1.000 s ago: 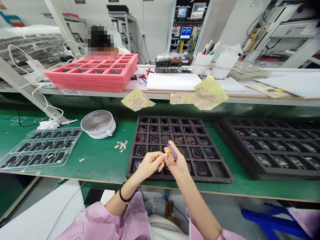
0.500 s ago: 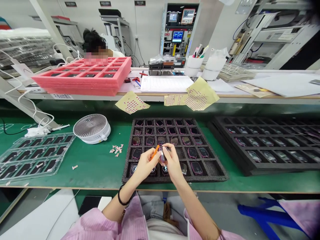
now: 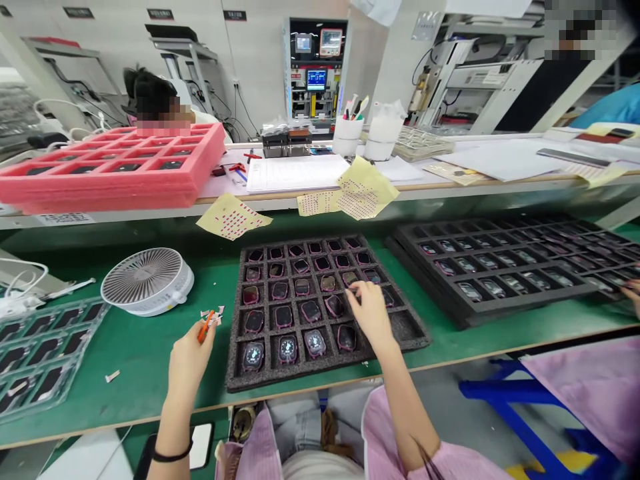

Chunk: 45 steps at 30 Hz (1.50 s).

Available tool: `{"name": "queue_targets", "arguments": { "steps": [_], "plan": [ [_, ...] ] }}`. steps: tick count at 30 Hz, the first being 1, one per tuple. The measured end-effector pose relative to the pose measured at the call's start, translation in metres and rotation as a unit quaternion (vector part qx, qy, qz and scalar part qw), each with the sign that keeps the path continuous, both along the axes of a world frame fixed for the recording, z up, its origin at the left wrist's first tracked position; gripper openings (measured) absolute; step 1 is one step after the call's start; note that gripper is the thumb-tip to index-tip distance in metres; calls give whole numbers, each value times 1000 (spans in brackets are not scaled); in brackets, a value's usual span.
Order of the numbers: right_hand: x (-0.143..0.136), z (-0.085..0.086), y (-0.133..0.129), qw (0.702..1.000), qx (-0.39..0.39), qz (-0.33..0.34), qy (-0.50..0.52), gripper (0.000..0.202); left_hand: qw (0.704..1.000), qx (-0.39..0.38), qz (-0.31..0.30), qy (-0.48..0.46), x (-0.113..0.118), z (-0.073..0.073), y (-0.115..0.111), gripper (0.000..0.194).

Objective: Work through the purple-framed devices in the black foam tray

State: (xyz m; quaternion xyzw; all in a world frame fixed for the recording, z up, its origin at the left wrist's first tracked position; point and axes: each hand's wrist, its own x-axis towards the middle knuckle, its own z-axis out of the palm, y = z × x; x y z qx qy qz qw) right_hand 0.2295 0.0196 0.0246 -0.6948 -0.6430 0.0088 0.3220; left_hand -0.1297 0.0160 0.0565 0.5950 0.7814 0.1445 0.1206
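My left hand [image 3: 191, 357] is closed around an orange tool [image 3: 205, 327], over the green bench beside a small pile of pale tabs [image 3: 216, 316]. Dark watch units fill most compartments of a black foam tray [image 3: 327, 366] in the middle; three in the front row, such as the lit watch [image 3: 287, 349], show bright dials. Over the tray's right part is my right hand [image 3: 370, 313], its fingers bent down toward the watches. Whether its fingertips touch or grip a watch is hidden.
A round white fan [image 3: 147, 281] stands left of the tray, with a clear plastic tray [image 3: 83, 363] further left. Stacked black foam trays [image 3: 465, 313] lie to the right. Pink foam trays [image 3: 200, 180] rest on the shelf. Another person's hand [image 3: 633, 293] shows at the right edge.
My hands have moved apart: the left went left with the orange tool, the right went right over the tray. The item that was between them is no longer there. The view has shifted right.
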Motion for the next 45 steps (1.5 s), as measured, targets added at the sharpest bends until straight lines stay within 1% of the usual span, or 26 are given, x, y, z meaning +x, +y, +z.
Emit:
{"name": "queue_targets", "arguments": {
  "steps": [2, 3, 5, 7, 10, 12, 13, 14, 15, 16, 17, 19, 21, 22, 24, 27, 32, 34, 37, 38, 39, 40, 41, 43, 44, 45],
  "plan": [
    [14, -3, -5, 994, -21, -78, -72, 26, 999, -18, 18, 27, -1, -2, 0, 35],
    [20, -6, -7, 989, -39, -102, -103, 29, 999, -17, 25, 35, 0, -1, 0, 39],
    [27, -10, -7, 981, -68, -114, -140, 31, 999, 10, 24, 24, 7, 2, -2, 43],
    [28, -13, -4, 982, -78, -98, -142, 31, 998, 48, -5, -25, 18, 7, -4, 40],
    [27, -11, 1, 995, -62, -56, -55, 30, 984, 79, -84, -133, 42, 16, -11, 36],
    [23, -4, 1, 997, -38, -21, 71, 30, 962, 69, -153, -214, 62, 21, -16, 37],
    [18, 2, -1, 988, -24, -1, 151, 30, 947, 55, -185, -256, 73, 22, -18, 38],
    [12, 8, -4, 970, -12, 21, 241, 31, 929, 35, -213, -300, 84, 23, -21, 39],
    [3, 15, -7, 941, -5, 42, 335, 31, 909, 11, -235, -344, 95, 23, -23, 40],
    [-7, 22, -11, 900, -3, 70, 431, 32, 887, -15, -254, -386, 106, 23, -25, 40],
    [-18, 29, -15, 848, -14, 96, 520, 31, 863, -40, -268, -426, 116, 23, -27, 41],
    [-41, 42, -23, 744, -51, 139, 652, 29, 824, -73, -285, -485, 134, 24, -30, 41],
    [-59, 52, -28, 666, -72, 164, 724, 26, 805, -80, -290, -512, 145, 25, -33, 40],
    [-66, 56, -30, 640, -78, 174, 745, 24, 802, -78, -293, -514, 148, 25, -34, 40],
    [-74, 61, -31, 607, -88, 188, 767, 23, 803, -72, -299, -510, 151, 27, -35, 42],
    [-77, 65, -32, 592, -91, 202, 775, 26, 811, -62, -303, -496, 152, 29, -37, 42],
    [-77, 66, -32, 597, -85, 207, 770, 28, 815, -53, -301, -492, 152, 30, -37, 42],
    [-76, 64, -33, 613, -80, 202, 760, 28, 817, -50, -292, -495, 151, 30, -37, 42],
    [-75, 61, -34, 656, -65, 178, 731, 28, 818, -55, -281, -500, 150, 32, -35, 42],
    [-74, 60, -34, 664, -62, 173, 724, 28, 816, -59, -280, -502, 149, 32, -34, 42],
    [-75, 60, -35, 663, -65, 176, 725, 28, 812, -63, -282, -507, 149, 33, -34, 43],
    [-76, 60, -35, 651, -75, 184, 733, 29, 805, -67, -285, -516, 149, 34, -34, 44],
    [-77, 60, -35, 627, -91, 194, 749, 29, 797, -70, -286, -527, 150, 35, -34, 45],
    [-81, 61, -34, 566, -128, 210, 787, 32, 778, -75, -285, -554, 152, 36, -35, 47],
    [-83, 62, -33, 540, -141, 212, 803, 34, 772, -75, -282, -565, 153, 37, -35, 49],
    [-85, 62, -32, 522, -147, 208, 814, 35, 769, -73, -277, -571, 154, 37, -35, 51]
  ]
}}
